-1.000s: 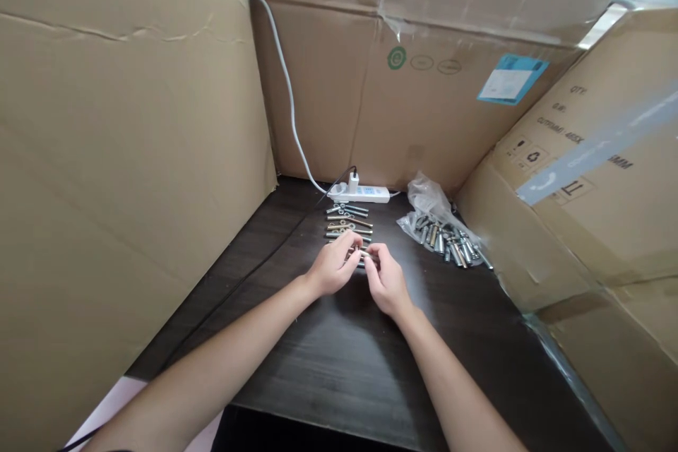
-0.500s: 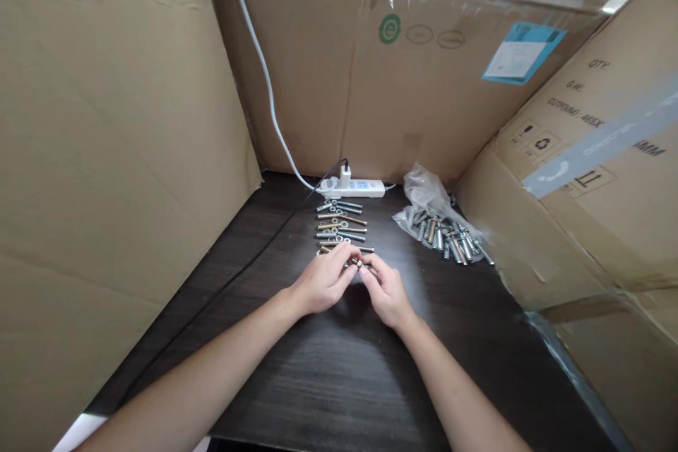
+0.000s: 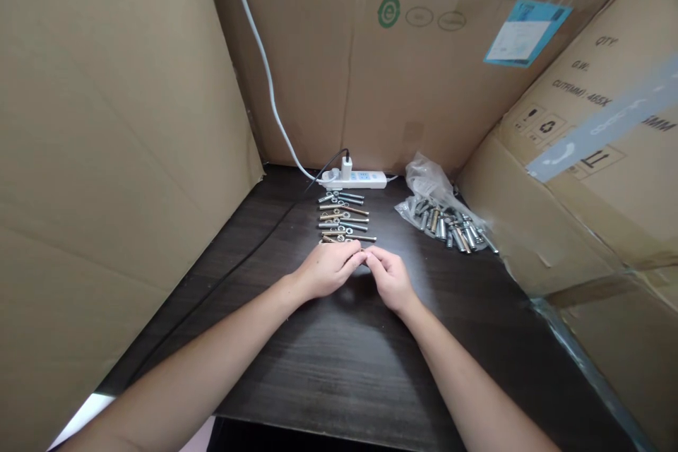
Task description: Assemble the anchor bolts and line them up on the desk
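Head view findings, recorded from the near edge outward: two bare forearms are extended over a dark wooden table (image 3: 328, 360). The left hand (image 3: 324, 272) and the right hand (image 3: 390, 277) are brought together near the middle of the table, fingertips meeting. A small metal part appears to be pinched between the fingertips of both hands, but it is almost wholly covered, so what it is cannot be told.

Just beyond the fingertips, a row of bolts (image 3: 343, 217) with washers is laid out on the table, each lying crosswise, one behind another. The nearest bolt lies just beside the left fingertips. To the right of the row, well apart from the hands, a clear plastic bag (image 3: 426, 182) lies open with a heap of loose bolts (image 3: 454, 229) spilled on it.

Behind the row, a white power strip (image 3: 361, 179) is set against the back box, a plug seated in it and a white cable (image 3: 265, 70) rising leftward. Cardboard boxes (image 3: 116, 141) enclose the table on three sides.
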Motion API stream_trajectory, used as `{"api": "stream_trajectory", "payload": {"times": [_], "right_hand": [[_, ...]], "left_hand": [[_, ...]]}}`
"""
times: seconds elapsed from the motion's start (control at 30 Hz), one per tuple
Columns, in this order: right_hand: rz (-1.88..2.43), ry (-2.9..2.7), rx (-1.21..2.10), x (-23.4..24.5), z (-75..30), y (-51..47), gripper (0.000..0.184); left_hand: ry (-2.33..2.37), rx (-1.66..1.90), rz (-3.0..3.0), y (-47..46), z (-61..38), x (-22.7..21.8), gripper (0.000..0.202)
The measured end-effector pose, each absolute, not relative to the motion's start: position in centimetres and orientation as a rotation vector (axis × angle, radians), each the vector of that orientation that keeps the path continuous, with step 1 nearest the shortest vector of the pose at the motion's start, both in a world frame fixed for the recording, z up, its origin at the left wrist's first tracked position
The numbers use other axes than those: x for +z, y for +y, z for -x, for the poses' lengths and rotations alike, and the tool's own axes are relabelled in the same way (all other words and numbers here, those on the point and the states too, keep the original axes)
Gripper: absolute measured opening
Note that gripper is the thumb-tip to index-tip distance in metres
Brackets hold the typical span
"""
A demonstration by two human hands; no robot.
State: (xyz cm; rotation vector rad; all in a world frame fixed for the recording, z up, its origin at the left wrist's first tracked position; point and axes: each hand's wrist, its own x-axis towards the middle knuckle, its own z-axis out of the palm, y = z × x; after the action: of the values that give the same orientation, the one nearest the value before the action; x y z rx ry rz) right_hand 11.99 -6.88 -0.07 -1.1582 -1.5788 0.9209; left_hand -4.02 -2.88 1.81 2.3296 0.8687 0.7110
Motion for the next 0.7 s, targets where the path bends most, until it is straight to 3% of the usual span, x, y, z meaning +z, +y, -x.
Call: {"api": "stream_trajectory", "payload": {"times": [0.2,0.4,0.7], "right_hand": [[1.108,-1.58,0.966,0.1,-11.8,-7.0,0.027],[1.124,-1.552,0.979,0.0,-11.9,-6.9,0.025],[1.123,-1.384,1.042,-0.6,-12.0,-6.7,0.026]], "left_hand": [[0.97,0.716,-2.342,-3.0,4.1,1.8,0.035],[0.868,0.83,-2.321,-3.8,4.1,2.9,0.014],[0.83,0.795,-2.354,-3.9,3.9,2.7,0.02]]}}
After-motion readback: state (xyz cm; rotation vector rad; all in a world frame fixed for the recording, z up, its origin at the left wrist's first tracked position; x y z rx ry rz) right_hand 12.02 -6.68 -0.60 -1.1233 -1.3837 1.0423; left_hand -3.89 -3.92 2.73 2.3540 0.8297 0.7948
